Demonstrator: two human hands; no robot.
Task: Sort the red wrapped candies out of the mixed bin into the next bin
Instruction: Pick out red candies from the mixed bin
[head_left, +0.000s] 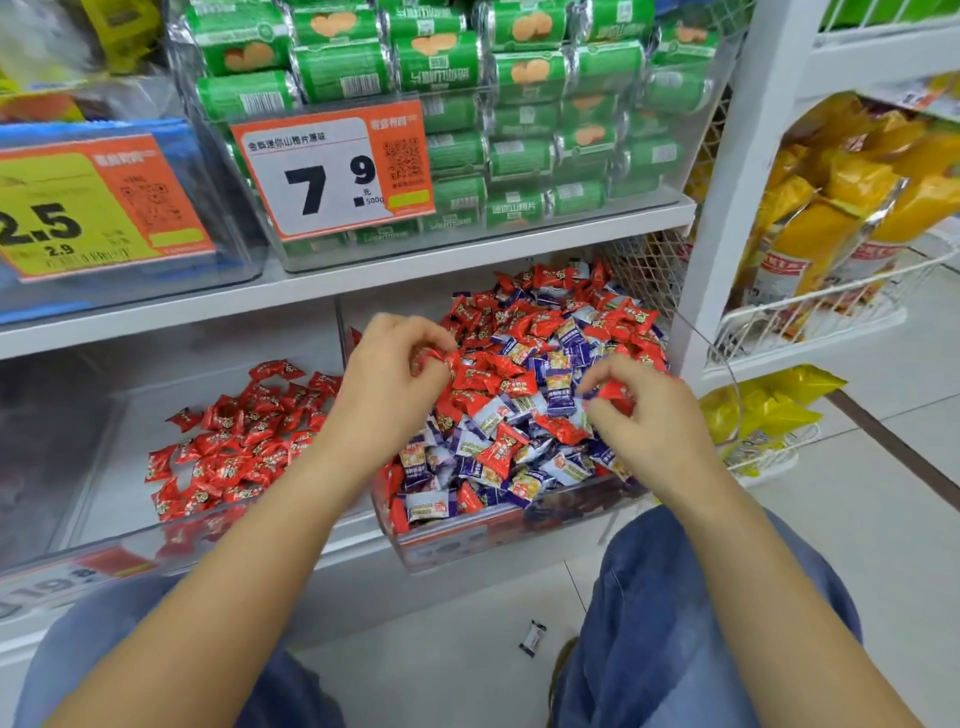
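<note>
A clear mixed bin (498, 540) on the lower shelf holds a heap of red and purple-white wrapped candies (524, 415). To its left, a second clear bin (104, 467) holds only red wrapped candies (234, 441). My left hand (389, 384) hovers over the left part of the mixed bin and pinches a red candy (441, 358) in curled fingers. Over the right part of the heap, my right hand (649, 415) pinches another red candy (613, 391).
An upper shelf (363, 280) carries a bin of green snack packs (467, 104) with a 7.9 price tag. A white wire rack (810, 317) with yellow bags stands to the right. One wrapped candy (532, 636) lies on the floor between my knees.
</note>
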